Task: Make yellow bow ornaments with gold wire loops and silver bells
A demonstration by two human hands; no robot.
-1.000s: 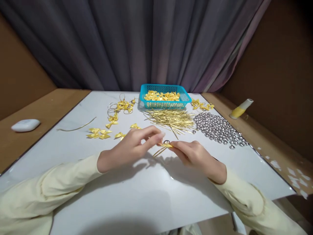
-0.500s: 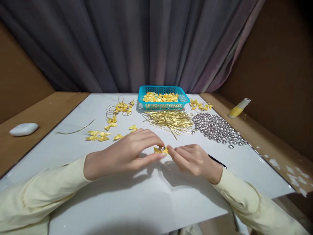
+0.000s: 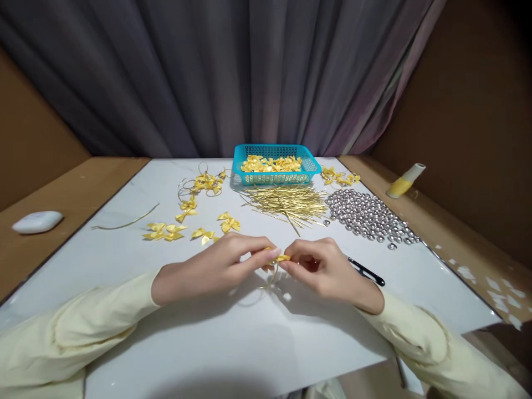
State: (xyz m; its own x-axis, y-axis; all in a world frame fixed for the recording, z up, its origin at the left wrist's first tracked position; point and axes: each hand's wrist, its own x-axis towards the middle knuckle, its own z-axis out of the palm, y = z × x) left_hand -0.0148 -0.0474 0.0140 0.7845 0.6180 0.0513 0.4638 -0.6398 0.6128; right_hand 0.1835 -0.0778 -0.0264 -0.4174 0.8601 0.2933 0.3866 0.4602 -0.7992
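Between my two hands is a small yellow ribbon bow [image 3: 284, 257], raised a little over the white tabletop. My left hand [image 3: 233, 260] pinches its left side between thumb and fingers. On its right end, the fingertips of my right hand [image 3: 324, 266] are closed. A thin gold wire [image 3: 274, 275] curves down from the bow in a loop. The middle of the bow is mostly hidden by my left thumb and fingers. Just beyond my left hand lie more yellow bows [image 3: 229, 221]. Beside my right wrist is a black slim tool [image 3: 366, 271], partly covered.
A blue basket [image 3: 275, 178] of yellow bows stands at the back. In front of it lie gold wire ties [image 3: 286, 204], with silver bead-like pieces [image 3: 366, 215] to their right. Wired bows [image 3: 208, 182] lie back left. A white case [image 3: 38, 221] and a yellow-white tube [image 3: 405, 181] sit at the sides.
The bow has turned in my fingers, and a gold wire loop now hangs beneath it. My right fingers now grip its right end. The silver piece seen on it earlier is hidden.
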